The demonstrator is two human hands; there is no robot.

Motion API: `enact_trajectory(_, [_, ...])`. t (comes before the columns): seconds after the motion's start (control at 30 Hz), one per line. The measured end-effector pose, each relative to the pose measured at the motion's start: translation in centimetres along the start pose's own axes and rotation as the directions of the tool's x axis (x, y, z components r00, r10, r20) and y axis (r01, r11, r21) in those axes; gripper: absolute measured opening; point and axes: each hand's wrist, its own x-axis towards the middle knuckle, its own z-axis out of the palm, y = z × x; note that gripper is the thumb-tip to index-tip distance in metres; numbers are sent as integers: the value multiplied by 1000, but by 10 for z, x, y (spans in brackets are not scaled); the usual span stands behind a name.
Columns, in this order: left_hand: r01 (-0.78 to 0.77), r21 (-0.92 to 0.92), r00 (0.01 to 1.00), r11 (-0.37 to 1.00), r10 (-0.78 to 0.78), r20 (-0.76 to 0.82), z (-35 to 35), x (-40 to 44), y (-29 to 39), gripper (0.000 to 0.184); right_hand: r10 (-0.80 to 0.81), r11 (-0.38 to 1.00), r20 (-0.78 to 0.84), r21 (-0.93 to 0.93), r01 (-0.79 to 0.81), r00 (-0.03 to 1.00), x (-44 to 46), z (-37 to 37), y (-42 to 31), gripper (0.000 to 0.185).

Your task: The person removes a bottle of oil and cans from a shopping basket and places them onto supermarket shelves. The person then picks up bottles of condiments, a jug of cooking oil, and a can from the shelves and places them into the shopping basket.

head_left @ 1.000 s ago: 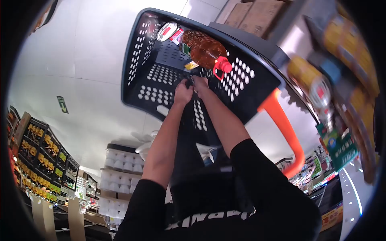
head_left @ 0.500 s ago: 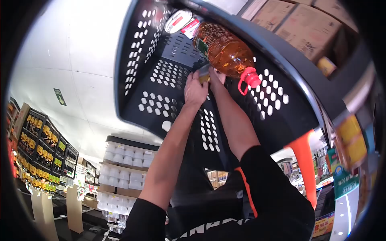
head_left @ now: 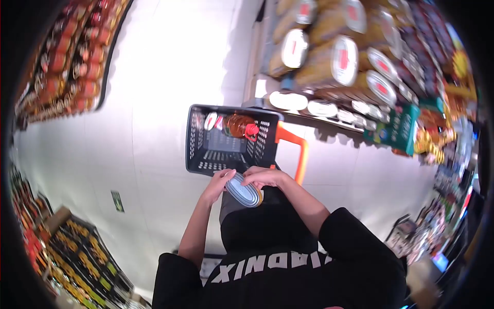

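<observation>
An oval tin can (head_left: 245, 192) with a ridged silver end and a bit of yellow at its edge is held before my body. My left hand (head_left: 220, 181) grips its upper left side, fingers closed round the rim. My right hand (head_left: 261, 176) is closed on its upper right, with fingers touching the silver face. Just beyond both hands stands a black perforated shopping basket (head_left: 193, 154) with an orange handle (head_left: 302, 154). Inside lie a large bottle of amber liquid (head_left: 238, 125) with a red cap and a white-and-red oval-ended pack (head_left: 211, 121).
A shelf of golden packs with white oval labels (head_left: 343, 62) rises at the upper right. Bottles with red tops (head_left: 85, 67) fill a shelf at upper left. More stocked racks (head_left: 77, 247) stand at lower left. Pale tiled floor (head_left: 154, 144) surrounds the basket.
Both hands have come up out of the basket with the tin can, now in front of my torso. The view has drawn back, so the basket looks smaller and farther away.
</observation>
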Motion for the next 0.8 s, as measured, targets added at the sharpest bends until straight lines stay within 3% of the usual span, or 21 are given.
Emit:
enact_trajectory(0.03, [-56,-4,997,998,56,60,6,-10,6,36,-83,997,5,10,83,997,-18,-3,11,32])
enact_trajectory(0.17, [-258,93,964,962,250,95,69,-48,70,27,-283,868,-181,368,332,942,-108,-7,48,61])
enact_trajectory(0.27, [-491,121,869,863,475,137,143,-61,107,28,-480,607,-154,652,454,864,-178,-13,64,71])
enact_trajectory(0.33, [-669,122,742,734,646,182,205,-69,123,32,-603,392,-181,781,486,777,-214,-27,76,75])
enact_trajectory(0.4, [-724,70,669,686,675,310,267,-73,131,39,-656,258,-233,825,503,718,-255,-43,86,67])
enact_trajectory(0.47, [-766,86,614,637,686,391,322,-72,130,43,-635,309,-327,723,618,700,-284,-73,110,63])
enact_trajectory(0.5, [-777,116,611,619,697,376,351,-76,131,48,-647,254,-336,752,609,685,-310,-82,113,60])
enact_trajectory(0.53, [-787,140,606,601,709,361,379,-81,132,53,-692,265,-360,679,684,626,-336,-89,119,58])
enact_trajectory(0.6, [-790,109,593,604,707,385,418,-80,130,66,-745,362,-507,239,901,434,-376,-109,130,62])
enact_trajectory(0.67, [-770,90,614,631,697,370,454,-93,132,75,-803,403,-514,-97,910,301,-427,-116,132,73])
enact_trajectory(0.73, [-779,105,601,619,688,406,477,-100,132,81,-875,347,-457,-355,868,163,-461,-121,134,82])
enact_trajectory(0.8, [-764,164,624,625,648,437,484,-106,131,89,-925,264,-374,-502,824,69,-480,-124,139,90])
